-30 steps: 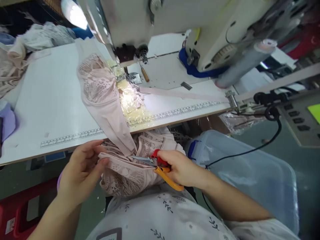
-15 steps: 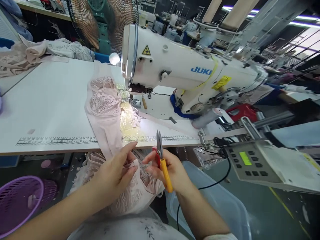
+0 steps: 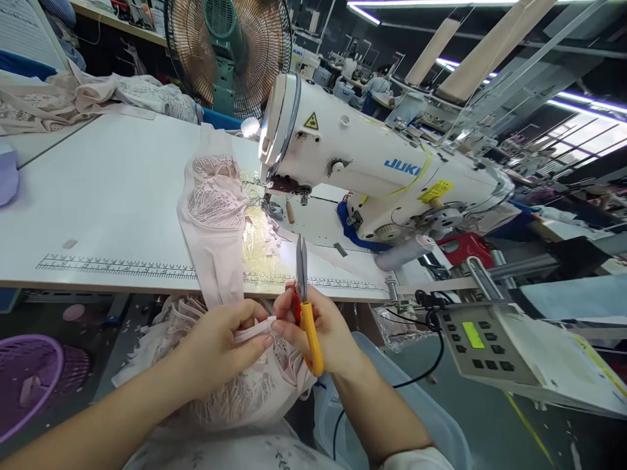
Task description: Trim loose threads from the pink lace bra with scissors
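Left hand (image 3: 223, 346) pinches a pink strap (image 3: 252, 331) of the lace garment (image 3: 235, 391), just below the front edge of the table (image 3: 98, 196). Right hand (image 3: 318, 333) grips the strap's other end and holds yellow-red snips (image 3: 306, 307), blades shut, pointing up. Another lace piece (image 3: 213, 202) lies on the table left of the sewing machine (image 3: 372, 170). Purple basket (image 3: 29, 378) sits under the table, far left.

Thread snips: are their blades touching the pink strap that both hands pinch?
Apart. The head view shows the thread snips in the right hand, blades pointing up, clear of the pink strap pinched by the left hand.
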The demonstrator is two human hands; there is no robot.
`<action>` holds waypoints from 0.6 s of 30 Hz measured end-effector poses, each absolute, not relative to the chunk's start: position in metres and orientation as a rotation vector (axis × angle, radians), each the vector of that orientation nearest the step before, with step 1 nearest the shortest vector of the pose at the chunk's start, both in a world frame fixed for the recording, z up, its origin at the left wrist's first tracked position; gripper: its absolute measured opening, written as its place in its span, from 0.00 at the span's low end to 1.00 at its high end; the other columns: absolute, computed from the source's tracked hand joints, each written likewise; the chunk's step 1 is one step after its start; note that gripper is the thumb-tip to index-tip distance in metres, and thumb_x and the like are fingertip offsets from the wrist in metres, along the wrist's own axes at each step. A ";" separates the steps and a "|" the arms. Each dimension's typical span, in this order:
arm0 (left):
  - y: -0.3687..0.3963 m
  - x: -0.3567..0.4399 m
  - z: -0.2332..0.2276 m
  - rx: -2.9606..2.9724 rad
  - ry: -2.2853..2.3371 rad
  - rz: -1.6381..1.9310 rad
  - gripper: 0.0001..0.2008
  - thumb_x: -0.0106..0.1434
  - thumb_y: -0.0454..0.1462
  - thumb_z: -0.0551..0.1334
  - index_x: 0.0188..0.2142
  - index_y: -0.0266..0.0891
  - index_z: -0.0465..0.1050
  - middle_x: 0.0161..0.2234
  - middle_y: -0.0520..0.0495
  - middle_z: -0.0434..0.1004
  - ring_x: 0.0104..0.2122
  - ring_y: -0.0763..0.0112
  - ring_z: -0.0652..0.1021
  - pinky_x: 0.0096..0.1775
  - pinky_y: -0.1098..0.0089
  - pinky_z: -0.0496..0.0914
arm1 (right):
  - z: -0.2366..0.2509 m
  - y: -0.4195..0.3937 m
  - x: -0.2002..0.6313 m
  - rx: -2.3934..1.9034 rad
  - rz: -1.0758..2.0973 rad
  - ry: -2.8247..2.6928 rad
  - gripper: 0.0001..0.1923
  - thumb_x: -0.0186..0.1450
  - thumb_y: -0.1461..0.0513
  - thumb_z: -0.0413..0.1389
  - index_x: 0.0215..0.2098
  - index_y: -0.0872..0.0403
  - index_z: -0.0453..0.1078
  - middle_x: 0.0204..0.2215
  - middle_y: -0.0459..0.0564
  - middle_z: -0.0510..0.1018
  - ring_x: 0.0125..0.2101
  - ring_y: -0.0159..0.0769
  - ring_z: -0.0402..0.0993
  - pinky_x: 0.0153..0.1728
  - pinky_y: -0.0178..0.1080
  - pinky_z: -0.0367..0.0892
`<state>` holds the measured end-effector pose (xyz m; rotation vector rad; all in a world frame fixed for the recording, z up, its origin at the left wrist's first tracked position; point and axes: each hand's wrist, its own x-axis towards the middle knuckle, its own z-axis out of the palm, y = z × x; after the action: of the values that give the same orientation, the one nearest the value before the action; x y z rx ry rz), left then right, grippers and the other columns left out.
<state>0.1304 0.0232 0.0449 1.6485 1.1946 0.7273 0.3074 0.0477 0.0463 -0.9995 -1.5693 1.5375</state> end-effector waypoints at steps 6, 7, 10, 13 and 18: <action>0.027 0.133 0.047 1.353 1.143 0.652 0.12 0.57 0.43 0.56 0.23 0.38 0.67 0.18 0.56 0.57 0.19 0.75 0.60 0.22 0.74 0.55 | 0.042 0.055 0.310 -1.053 1.553 -1.669 0.18 0.52 0.54 0.64 0.32 0.53 0.62 0.28 0.44 0.67 0.25 0.28 0.61 0.26 0.33 0.62; 0.028 0.132 0.047 1.323 1.148 0.641 0.12 0.56 0.43 0.57 0.22 0.38 0.65 0.18 0.56 0.55 0.19 0.76 0.59 0.21 0.74 0.54 | 0.042 0.058 0.313 -1.043 1.555 -1.739 0.20 0.52 0.51 0.64 0.33 0.54 0.62 0.28 0.44 0.67 0.25 0.28 0.62 0.27 0.33 0.62; 0.032 0.128 0.047 1.251 1.165 0.621 0.13 0.53 0.43 0.59 0.19 0.38 0.61 0.17 0.58 0.53 0.18 0.77 0.57 0.21 0.75 0.52 | 0.044 0.066 0.325 -0.977 1.550 -2.070 0.28 0.52 0.40 0.57 0.32 0.55 0.61 0.25 0.43 0.64 0.25 0.28 0.59 0.25 0.32 0.60; 0.036 0.123 0.046 1.188 1.167 0.598 0.12 0.51 0.43 0.60 0.21 0.37 0.64 0.17 0.57 0.56 0.18 0.77 0.59 0.22 0.75 0.54 | 0.043 0.068 0.338 -0.867 1.528 -2.364 0.36 0.54 0.32 0.41 0.31 0.55 0.61 0.24 0.44 0.62 0.24 0.28 0.56 0.23 0.32 0.57; 0.041 0.117 0.042 1.177 1.209 0.569 0.11 0.51 0.43 0.61 0.22 0.37 0.68 0.19 0.56 0.62 0.20 0.74 0.64 0.25 0.73 0.58 | 0.033 0.062 0.350 -0.909 1.345 -2.687 0.39 0.54 0.30 0.31 0.29 0.55 0.58 0.24 0.44 0.61 0.23 0.29 0.55 0.24 0.33 0.56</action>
<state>0.1172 0.0413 0.0418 1.1771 1.2089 0.5690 0.3504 0.0621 0.0335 -0.9091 -2.6873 1.3453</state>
